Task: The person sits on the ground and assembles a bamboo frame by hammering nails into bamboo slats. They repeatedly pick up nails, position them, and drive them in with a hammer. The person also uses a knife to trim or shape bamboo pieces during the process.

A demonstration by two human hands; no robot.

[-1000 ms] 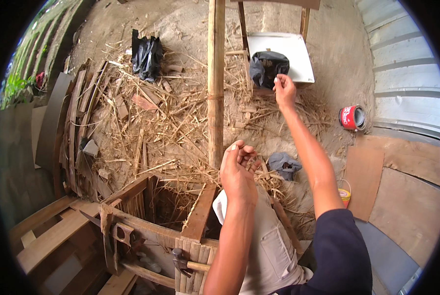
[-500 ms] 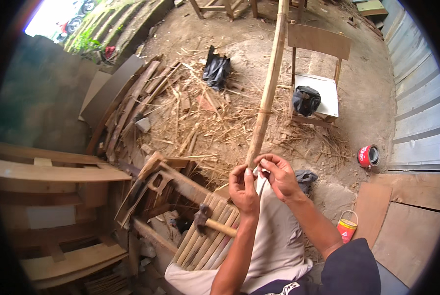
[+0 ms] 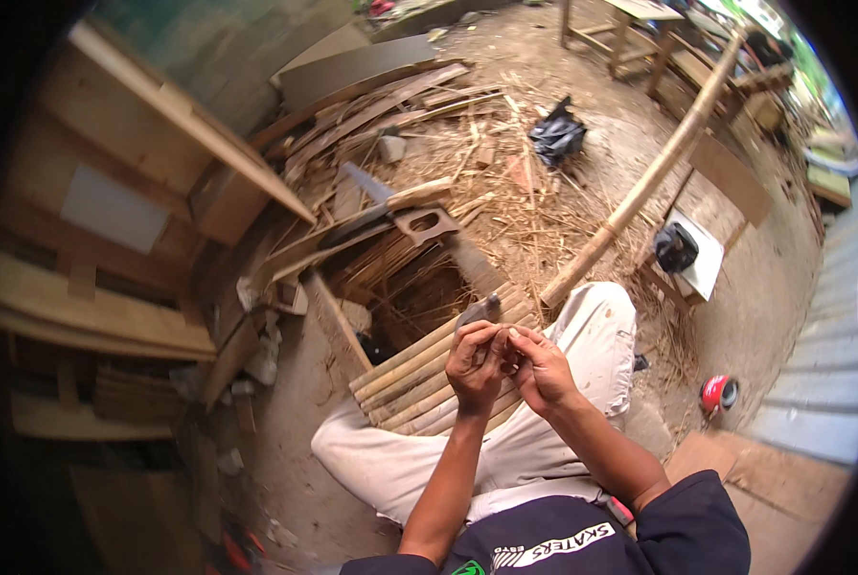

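My left hand (image 3: 477,372) and my right hand (image 3: 542,372) meet fingertip to fingertip, both pinched closed. Whatever lies between the fingers is too small or hidden to make out. Beneath them, a row of round bamboo poles (image 3: 400,381) lies side by side on a wooden frame and against my lap. A hammer's dark head (image 3: 480,311) shows just beyond my left hand, its handle hidden. To the right, one end of a long bamboo pole (image 3: 630,209) rests near my knee, while the rest slants away to the far right.
A handsaw (image 3: 424,225) lies across the frame beyond the poles. Wooden cabinet-like pieces (image 3: 132,192) stand at the left. Black plastic bags lie on the littered ground (image 3: 505,206) and on a chair (image 3: 707,264). A red can (image 3: 719,394) stands at the right.
The view has swung left. My hands have come away from the long pole's near end to above the row of poles and the hammer, still pinched together.
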